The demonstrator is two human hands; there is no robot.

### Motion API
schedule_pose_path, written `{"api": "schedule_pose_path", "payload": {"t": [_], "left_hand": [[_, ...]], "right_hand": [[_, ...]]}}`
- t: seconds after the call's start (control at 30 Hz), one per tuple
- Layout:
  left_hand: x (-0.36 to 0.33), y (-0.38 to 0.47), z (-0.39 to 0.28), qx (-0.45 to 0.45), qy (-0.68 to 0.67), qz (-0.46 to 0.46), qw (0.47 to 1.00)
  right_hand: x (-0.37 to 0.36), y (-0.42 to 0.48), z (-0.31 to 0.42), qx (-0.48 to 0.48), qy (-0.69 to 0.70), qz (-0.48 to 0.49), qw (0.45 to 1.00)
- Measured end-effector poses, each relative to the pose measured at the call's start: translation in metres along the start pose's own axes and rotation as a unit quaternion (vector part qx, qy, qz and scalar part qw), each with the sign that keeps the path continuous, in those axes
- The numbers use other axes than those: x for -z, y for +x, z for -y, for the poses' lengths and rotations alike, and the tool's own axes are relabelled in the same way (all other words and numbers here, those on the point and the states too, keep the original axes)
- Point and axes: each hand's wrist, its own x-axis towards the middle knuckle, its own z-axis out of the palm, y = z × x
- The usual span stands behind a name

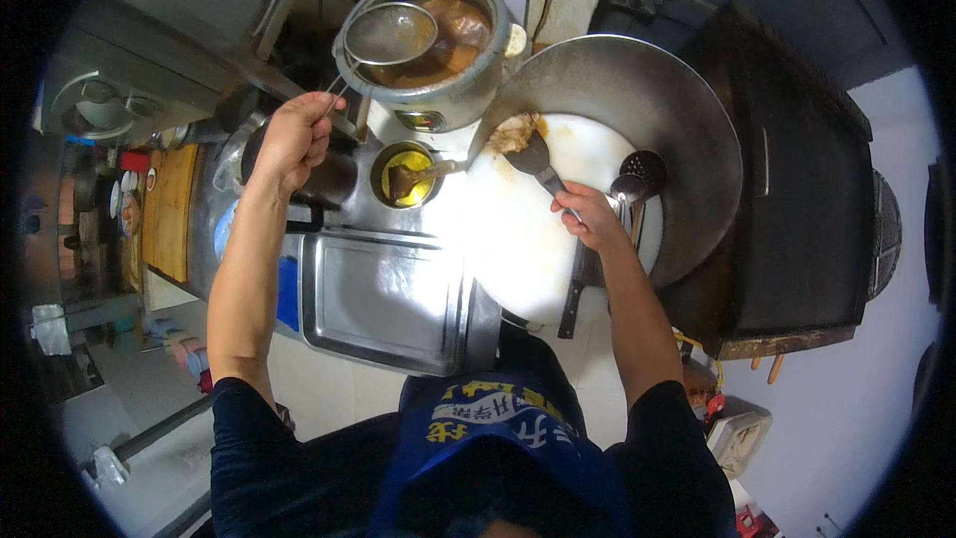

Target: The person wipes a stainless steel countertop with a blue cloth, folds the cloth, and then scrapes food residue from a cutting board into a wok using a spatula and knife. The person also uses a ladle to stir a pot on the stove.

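Observation:
My left hand grips the thin wire handle of a fine-mesh strainer, which hangs tilted over the left side of an electric pot. Brown broth fills part of that pot, with pieces showing in it. In my right hand is a turner with a dark flat blade. Its blade touches or slightly overlaps a pale brown piece of cooked food, probably meat, near the far edge of a round white cutting board. Glare washes out the board's left side.
A large wok stands behind the board's right side. A slotted ladle and a dark-handled knife lie at the board's right. Left are a metal cup of yellow oil with a brush and a steel tray.

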Motion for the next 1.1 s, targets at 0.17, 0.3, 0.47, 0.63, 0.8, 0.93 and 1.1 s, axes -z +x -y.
{"api": "schedule_pose_path", "payload": {"t": [0.17,0.3,0.47,0.63,0.8,0.93,1.1], "left_hand": [[-0.020,-0.046,0.003,-0.028,0.002,-0.004,1.000],[-0.029,-0.089,0.019,-0.034,0.015,-0.002,0.999],[-0.041,-0.131,0.055,0.019,-0.012,0.015,1.000],[-0.057,-0.146,0.108,0.099,-0.032,0.041,0.994],[-0.076,-0.151,0.126,0.134,-0.040,0.066,0.988],[-0.077,-0.142,0.100,0.081,-0.006,0.068,0.994],[-0.082,-0.114,0.043,0.013,-0.013,0.096,0.995]], "right_hand": [[0.004,-0.005,-0.003,0.003,0.019,-0.001,1.000],[0.002,-0.011,-0.005,0.019,0.037,0.000,0.999],[-0.001,-0.032,-0.005,0.050,0.045,-0.001,0.998],[0.005,-0.062,-0.009,0.077,0.067,-0.074,0.992],[-0.013,-0.111,0.020,0.101,0.065,-0.109,0.987],[-0.045,-0.144,0.054,0.153,0.060,-0.095,0.982],[-0.095,-0.149,0.109,0.184,-0.061,-0.072,0.978]]}}
